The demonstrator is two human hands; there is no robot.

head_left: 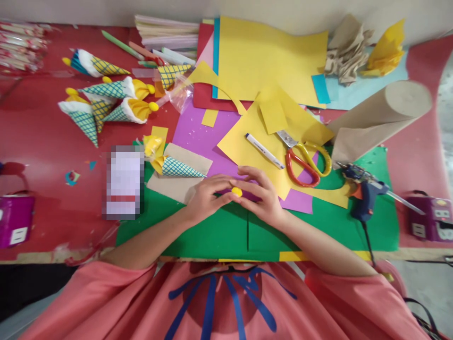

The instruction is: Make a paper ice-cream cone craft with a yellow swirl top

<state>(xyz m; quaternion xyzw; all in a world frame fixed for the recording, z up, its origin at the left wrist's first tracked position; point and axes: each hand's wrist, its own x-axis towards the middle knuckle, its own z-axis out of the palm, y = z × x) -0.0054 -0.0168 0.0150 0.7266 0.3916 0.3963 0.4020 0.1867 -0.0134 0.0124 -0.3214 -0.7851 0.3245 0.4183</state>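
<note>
Between the fingertips of both hands I hold a small yellow ball (237,191); its material is too small to make out. My left hand (208,197) pinches it from the left. From the right, the thumb and fingers of my right hand (261,196) close on it. Just beyond my left hand lies a paper cone (182,167) with a blue-green lattice pattern and a yellow top, on a beige paper piece (166,188). A white marker (264,151) and scissors (304,163) with red and yellow handles rest on yellow paper (240,141) past my right hand.
Several finished-looking cones (120,113) lie at the left, above a blurred-out phone (123,182). A blue glue gun (364,198) and a beige paper roll (375,123) are at the right. Green sheets (212,241) cover the table's front; yellow sheets (272,56) lie at the back.
</note>
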